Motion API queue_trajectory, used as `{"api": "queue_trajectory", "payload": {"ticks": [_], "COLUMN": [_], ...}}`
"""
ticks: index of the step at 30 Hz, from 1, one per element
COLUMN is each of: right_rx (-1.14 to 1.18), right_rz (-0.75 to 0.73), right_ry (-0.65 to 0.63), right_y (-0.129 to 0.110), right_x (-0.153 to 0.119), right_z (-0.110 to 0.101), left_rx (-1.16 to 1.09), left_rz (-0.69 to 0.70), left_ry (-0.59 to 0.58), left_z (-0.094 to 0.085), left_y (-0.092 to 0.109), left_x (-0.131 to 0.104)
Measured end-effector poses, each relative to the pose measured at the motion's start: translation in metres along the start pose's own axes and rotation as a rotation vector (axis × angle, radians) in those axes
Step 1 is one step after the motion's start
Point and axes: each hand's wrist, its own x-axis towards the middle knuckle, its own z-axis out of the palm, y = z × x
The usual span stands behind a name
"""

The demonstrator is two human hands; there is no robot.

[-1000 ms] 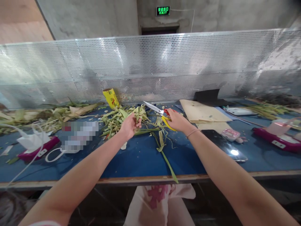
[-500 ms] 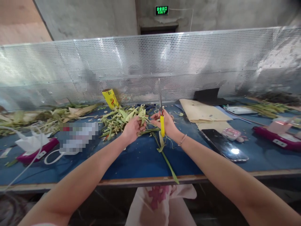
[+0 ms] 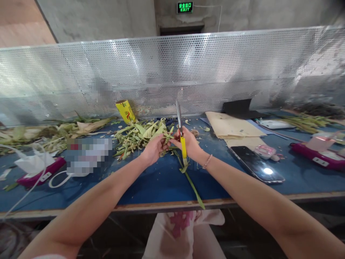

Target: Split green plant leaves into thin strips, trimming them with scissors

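My right hand [image 3: 192, 144] is closed round scissors [image 3: 183, 145] with a yellow handle and blades pointing up and away from me. The thumb and fingertips of that hand reach toward my left hand [image 3: 153, 148], which pinches a small green plant piece [image 3: 168, 136]. My fingertips almost meet at this piece; whether both hands touch it I cannot tell. Just beyond my left hand spreads a heap of cut green leaf strips [image 3: 134, 138]. Below my right hand a long green stalk [image 3: 193, 189] lies toward the front edge of the blue table [image 3: 156, 190].
Beyond the heap leans a yellow tube [image 3: 126, 111], before a perforated metal screen [image 3: 237, 72]. On the right lie tan paper [image 3: 233, 126], a phone [image 3: 256, 163], a pink case [image 3: 265, 151] and a purple power strip [image 3: 318, 158]. Leftward are a white charger [image 3: 33, 162] with cables and dry husks [image 3: 88, 126].
My hands have drawn closer together. The scissors have shifted slightly left with my right hand, their blades tilting a little more to the left. The view has shifted slightly.
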Motion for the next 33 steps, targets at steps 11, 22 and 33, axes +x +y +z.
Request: {"api": "queue_trajectory", "payload": {"ticks": [11, 22, 33], "right_rx": [0.070, 0.171, -0.644], "right_rz": [-0.049, -0.077, -0.161], "right_ry": [-0.090, -0.149, -0.126], "right_y": [-0.013, 0.005, 0.001], "right_x": [-0.003, 0.000, 0.006], "right_z": [-0.001, 0.000, -0.037], "left_rx": [-0.016, -0.086, 0.064], "left_rz": [-0.061, -0.073, 0.185], "left_ry": [0.106, 0.077, 0.282], "left_z": [0.000, -0.002, -0.016], "left_y": [0.002, 0.003, 0.009], "left_x": [0.001, 0.000, 0.013]}}
